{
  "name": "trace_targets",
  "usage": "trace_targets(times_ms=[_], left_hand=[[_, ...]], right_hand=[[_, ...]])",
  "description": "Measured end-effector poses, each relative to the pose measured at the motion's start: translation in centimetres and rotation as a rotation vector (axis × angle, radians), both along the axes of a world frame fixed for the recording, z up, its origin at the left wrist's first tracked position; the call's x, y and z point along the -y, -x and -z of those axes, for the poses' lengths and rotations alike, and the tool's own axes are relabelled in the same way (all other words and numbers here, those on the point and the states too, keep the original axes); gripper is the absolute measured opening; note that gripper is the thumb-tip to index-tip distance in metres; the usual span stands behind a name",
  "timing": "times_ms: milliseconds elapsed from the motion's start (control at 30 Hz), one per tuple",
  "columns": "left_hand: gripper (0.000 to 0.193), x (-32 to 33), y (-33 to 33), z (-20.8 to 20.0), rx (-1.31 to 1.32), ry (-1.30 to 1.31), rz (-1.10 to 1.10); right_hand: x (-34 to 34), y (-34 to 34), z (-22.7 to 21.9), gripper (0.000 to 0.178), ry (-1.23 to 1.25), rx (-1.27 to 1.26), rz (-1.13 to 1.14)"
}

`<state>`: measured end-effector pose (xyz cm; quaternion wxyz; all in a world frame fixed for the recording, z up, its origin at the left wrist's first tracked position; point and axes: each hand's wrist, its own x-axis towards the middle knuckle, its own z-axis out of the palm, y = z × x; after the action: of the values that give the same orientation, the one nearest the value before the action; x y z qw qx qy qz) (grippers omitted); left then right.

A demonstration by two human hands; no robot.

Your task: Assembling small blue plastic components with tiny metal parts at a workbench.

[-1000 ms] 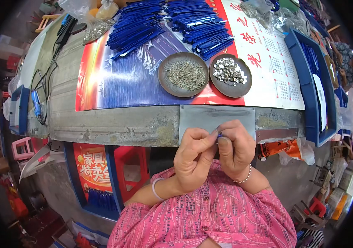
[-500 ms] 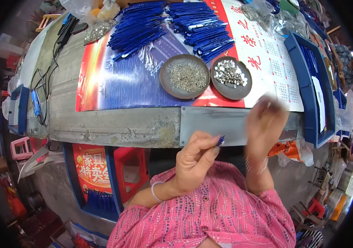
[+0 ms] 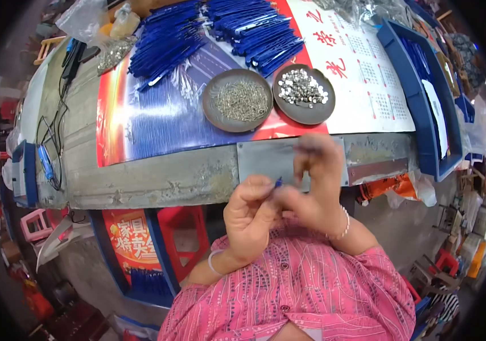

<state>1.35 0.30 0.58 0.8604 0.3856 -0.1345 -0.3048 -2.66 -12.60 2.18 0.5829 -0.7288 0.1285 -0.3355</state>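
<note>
My left hand [image 3: 248, 219] is closed in a pinch just in front of the table edge. At its fingertips a small dark-blue piece [image 3: 278, 182] sticks up; the rest of it is hidden by the fingers. Right beside it is my right hand [image 3: 319, 187], smeared by motion, its thumb side close to the blue piece and its other fingers raised and bent. I cannot make out whether it holds anything. Beyond the hands stand a brown dish [image 3: 209, 111] of small thin metal parts and a second brown dish [image 3: 305, 117] of shiny round silvery pieces.
Bundles of long blue strips [image 3: 166, 42] lie at the back on a printed poster [image 3: 152, 139]. A metal plate [image 3: 254, 162] is set at the table edge. To the right stands a blue crate [image 3: 430, 136], to the left a blue-handled tool [image 3: 45, 162] with a cord. A red stool [image 3: 183, 216] is below.
My right hand has come left and down, from beside the dishes to my left hand. The left hand has shifted slightly left, still pinching the blue piece. The whole view has turned a little.
</note>
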Motion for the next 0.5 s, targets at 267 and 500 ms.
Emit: trace_targets(times_ms=[267, 500], left_hand=[[0.020, 0.5, -0.3, 0.2, 0.106, -0.075, 0.009], [0.020, 0.0, -0.2, -0.9, 0.121, -0.042, 0.039]], right_hand=[[0.9, -0.2, 0.5, 0.030, 0.193, -0.135, -0.291], [1.0, 0.5, -0.2, 0.034, 0.246, -0.250, -0.288]])
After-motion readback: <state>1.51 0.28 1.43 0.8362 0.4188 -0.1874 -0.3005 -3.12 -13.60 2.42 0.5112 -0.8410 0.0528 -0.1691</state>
